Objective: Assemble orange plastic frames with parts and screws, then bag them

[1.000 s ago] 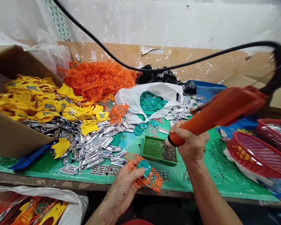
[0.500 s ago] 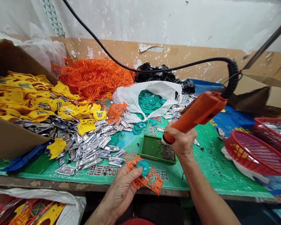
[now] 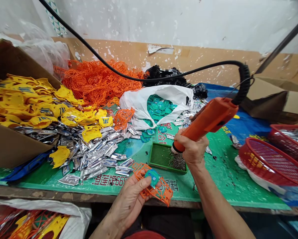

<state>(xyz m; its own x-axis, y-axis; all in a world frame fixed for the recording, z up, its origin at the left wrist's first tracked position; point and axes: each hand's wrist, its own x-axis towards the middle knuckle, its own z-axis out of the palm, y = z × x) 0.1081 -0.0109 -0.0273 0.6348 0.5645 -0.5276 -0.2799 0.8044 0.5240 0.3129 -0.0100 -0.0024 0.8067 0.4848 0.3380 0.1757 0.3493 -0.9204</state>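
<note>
On the green sheet [image 3: 240, 189] under the green tray [image 3: 160, 156], Chinese characters and "66" read in part, while the blue lettering on the yellow pieces [image 3: 46, 122], heaped left of the tray, is too small to make out surely. Just in front of the tray, your left hand [image 3: 134, 190] pinches one orange lattice frame [image 3: 165, 196] with one teal piece [image 3: 153, 178] on it, and your right hand [image 3: 195, 150] has its fingers wrapped around one orange power driver [image 3: 208, 120], tip over the tray. You have two red baskets [image 3: 249, 156] right of the tray and one white bag [image 3: 133, 103] behind it.
</note>
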